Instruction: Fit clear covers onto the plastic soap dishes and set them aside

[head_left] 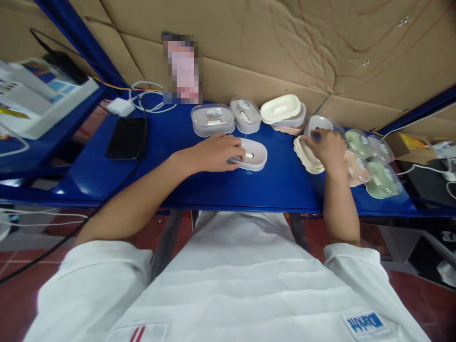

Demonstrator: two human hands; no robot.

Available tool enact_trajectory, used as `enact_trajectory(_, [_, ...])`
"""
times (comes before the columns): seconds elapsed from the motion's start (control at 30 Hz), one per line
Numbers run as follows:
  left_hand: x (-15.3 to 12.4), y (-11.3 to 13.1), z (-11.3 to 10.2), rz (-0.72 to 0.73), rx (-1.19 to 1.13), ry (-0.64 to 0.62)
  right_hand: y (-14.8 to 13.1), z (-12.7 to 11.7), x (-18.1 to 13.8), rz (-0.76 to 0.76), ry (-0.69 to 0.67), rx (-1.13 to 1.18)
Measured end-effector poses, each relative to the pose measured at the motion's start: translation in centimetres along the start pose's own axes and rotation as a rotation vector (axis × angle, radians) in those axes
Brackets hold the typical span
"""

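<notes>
We see the left hand (217,153) lying palm down on the blue surface (178,166), its fingers closed over the near end of a white oval case (252,154) that sits flat in the middle of the surface; a small pale piece shows on top of the case just past the fingertips. The right hand (329,148) is off to the right, gripping a cream oval lid (305,154) that stands tilted on its edge, and the fingers also touch a clear oval cover (318,124) just behind it. To the right of that hand lies a cluster of green and pink cases (374,166) under clear covers, touching one another. Along the back edge, near the cardboard wall (285,42), stand two clear-lidded cases (226,118) side by side and a cream case (283,110) stacked on another. Further left a black phone (126,137) lies flat, with a white charger (121,106) and coiled cable just behind it.
</notes>
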State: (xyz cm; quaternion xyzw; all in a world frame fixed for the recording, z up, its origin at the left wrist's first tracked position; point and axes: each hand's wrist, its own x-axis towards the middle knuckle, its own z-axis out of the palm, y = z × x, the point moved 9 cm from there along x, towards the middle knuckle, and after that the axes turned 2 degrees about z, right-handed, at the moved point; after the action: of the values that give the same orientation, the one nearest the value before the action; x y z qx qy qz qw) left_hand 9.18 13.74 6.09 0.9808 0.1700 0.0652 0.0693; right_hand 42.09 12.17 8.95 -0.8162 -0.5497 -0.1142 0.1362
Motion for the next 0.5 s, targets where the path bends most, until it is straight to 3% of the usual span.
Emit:
enact_trajectory(0.07, [0.1, -0.2, 0.0, -0.001, -0.011, 0.000, 0.2, -0.2, 0.1, -0.011, 0.007, 0.042])
enact_trajectory(0.13, [0.1, -0.5, -0.3, -0.017, -0.047, 0.033, -0.8, -2.1, -0.4, -0.064, 0.141, 0.105])
enact_trajectory(0.2, [0.0, -0.7, -0.9, -0.032, -0.081, 0.107, -2.9, -4.3, -1.8, -0.188, 0.280, 0.193])
enact_trajectory(0.27, [-0.2, -0.9, -1.5, -0.033, -0.087, 0.194, -5.9, -5.4, -3.6, -0.378, 0.314, 0.302])
enact_trajectory(0.37, [-0.4, -1.2, -1.9, -0.028, -0.068, 0.275, -10.5, -4.0, -6.3, -0.625, 0.140, 0.407])
enact_trajectory(0.5, [-0.4, -1.6, -1.9, -0.028, -0.053, 0.272, -14.2, -0.5, -8.7, -0.794, -0.108, 0.478])
